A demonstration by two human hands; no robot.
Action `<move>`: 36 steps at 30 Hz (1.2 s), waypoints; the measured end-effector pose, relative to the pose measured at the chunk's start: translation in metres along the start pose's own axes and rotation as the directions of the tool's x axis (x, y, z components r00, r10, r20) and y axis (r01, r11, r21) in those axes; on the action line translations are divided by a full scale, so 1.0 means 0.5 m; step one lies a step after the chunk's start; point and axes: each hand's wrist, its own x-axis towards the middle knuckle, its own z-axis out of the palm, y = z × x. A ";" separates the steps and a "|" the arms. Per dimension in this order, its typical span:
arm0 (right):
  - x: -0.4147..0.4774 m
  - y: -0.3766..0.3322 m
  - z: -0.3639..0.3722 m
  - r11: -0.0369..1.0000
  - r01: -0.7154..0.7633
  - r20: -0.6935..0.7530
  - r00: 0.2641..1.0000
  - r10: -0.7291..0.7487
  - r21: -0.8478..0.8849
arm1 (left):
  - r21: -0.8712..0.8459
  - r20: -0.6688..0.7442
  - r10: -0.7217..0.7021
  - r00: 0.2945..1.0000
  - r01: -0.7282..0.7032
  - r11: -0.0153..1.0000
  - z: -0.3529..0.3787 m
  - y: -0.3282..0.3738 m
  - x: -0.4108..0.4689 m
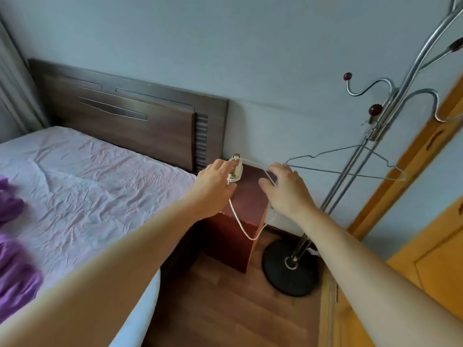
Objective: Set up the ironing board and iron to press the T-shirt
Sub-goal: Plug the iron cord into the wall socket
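With left hand [215, 181] on iron [237, 170], right hand [285, 190] at cord [241, 227], grips unclear, gather the slack before you lift.

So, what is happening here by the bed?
A person reaches with both hands to a small white iron standing on the dark red nightstand. The left hand is at the iron; the right hand is by its white cord, which hangs in a loop. A purple garment lies on the bed. No ironing board is in view.
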 end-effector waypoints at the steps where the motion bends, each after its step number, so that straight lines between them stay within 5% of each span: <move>1: 0.034 0.020 0.010 1.000 0.011 0.024 1.000 -0.011 0.003 | 0.013 -0.007 -0.013 1.000 0.013 1.000 0.020 -0.012 0.023; 12: 0.275 0.099 0.171 0.995 0.097 0.238 0.966 -0.100 0.025 | -0.014 -0.055 -0.137 0.989 0.136 0.991 0.147 -0.165 0.181; 26: 0.486 0.269 0.515 0.945 0.324 0.304 0.906 -0.295 -0.048 | -0.121 -0.214 -0.380 0.900 0.362 0.924 0.443 -0.410 0.263; 36: 0.615 0.430 0.827 0.639 0.636 0.332 0.772 -0.543 -0.434 | -0.037 -0.387 -0.255 0.886 0.262 0.964 0.735 -0.618 0.316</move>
